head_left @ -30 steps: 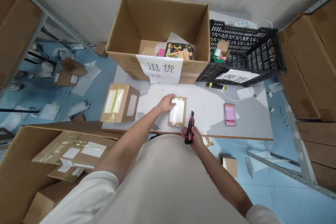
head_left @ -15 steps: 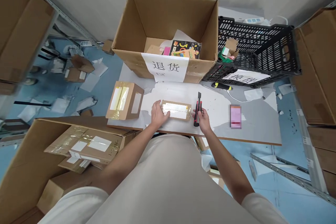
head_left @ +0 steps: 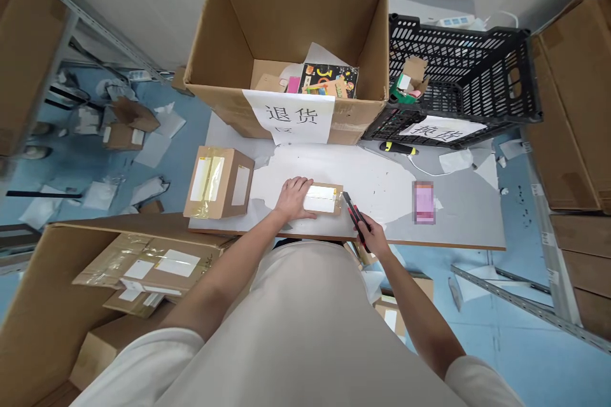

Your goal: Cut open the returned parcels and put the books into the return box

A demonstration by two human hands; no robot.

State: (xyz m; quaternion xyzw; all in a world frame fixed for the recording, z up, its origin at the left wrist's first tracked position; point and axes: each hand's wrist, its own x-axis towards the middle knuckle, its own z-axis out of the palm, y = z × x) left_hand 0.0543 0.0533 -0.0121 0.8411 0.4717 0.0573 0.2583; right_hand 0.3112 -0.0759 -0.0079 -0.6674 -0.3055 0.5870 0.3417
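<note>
A small cardboard box (head_left: 325,198) with a white label and clear tape lies flat on the table near its front edge. My left hand (head_left: 293,198) grips its left end, thumb on the near side and fingers over the top. In my right hand (head_left: 373,233) is a black and red box cutter (head_left: 359,222). It slants up and to the left, its tip close beside the box's taped right end. I cannot tell whether the tip touches the box.
A large carton (head_left: 286,25) holding a book stands behind, beside a black plastic crate (head_left: 463,76). A taped box (head_left: 219,183) sits left on the table (head_left: 458,229). Right lie a yellow-black tool (head_left: 399,148) and a blurred pink item (head_left: 424,202). An open carton with parcels (head_left: 162,267) stands lower left.
My left hand has slid right, further over the small box. The box cutter has turned from upright to slanting left, its tip now near the box's right end. The view has shifted slightly.
</note>
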